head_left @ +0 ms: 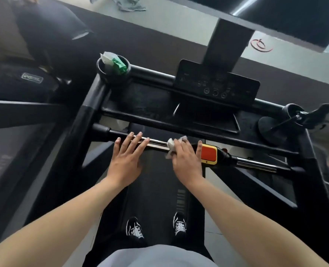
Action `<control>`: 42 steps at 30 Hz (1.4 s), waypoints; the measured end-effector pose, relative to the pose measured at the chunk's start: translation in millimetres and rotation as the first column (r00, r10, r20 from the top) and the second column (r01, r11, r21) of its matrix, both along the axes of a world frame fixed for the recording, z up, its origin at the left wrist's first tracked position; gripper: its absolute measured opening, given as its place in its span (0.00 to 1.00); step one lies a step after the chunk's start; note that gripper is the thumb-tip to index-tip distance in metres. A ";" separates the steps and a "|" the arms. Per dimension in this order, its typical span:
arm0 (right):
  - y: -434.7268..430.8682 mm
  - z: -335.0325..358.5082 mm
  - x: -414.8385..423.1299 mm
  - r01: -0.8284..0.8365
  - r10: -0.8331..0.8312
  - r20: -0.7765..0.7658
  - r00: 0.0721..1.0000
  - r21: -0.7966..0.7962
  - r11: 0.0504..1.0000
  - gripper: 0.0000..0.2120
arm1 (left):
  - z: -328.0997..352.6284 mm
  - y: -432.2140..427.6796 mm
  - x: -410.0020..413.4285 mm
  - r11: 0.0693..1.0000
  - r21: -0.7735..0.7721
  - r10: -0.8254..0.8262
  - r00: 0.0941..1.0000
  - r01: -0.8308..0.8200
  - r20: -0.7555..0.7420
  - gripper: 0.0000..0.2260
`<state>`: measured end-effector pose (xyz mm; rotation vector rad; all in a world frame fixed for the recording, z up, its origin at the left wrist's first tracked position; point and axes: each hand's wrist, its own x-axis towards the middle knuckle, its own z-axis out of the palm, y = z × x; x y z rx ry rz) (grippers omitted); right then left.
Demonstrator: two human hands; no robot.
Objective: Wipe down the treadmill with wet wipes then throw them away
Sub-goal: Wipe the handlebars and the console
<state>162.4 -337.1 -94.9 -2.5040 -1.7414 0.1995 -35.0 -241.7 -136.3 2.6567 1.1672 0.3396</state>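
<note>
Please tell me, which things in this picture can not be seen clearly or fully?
All in the head view:
- Wet wipe: mostly covered by the right hand.
- Control panel: labels too small and dark to read.
- Wipes pack: lower part hidden by the cup holder wall.
- Screen: cut off by the top edge.

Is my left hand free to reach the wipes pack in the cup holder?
Probably yes. The left hand lies open over the handlebar, holding nothing, and the wipes pack sticks up out of the cup holder ahead on that side, with nothing between them.
</note>
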 end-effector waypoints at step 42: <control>164.2 4.4 -135.1 -0.291 0.268 -0.369 0.890 -0.006 0.957 0.30 | 37.9 58.2 -87.0 0.924 0.121 0.364 0.931 -0.363 0.014 0.24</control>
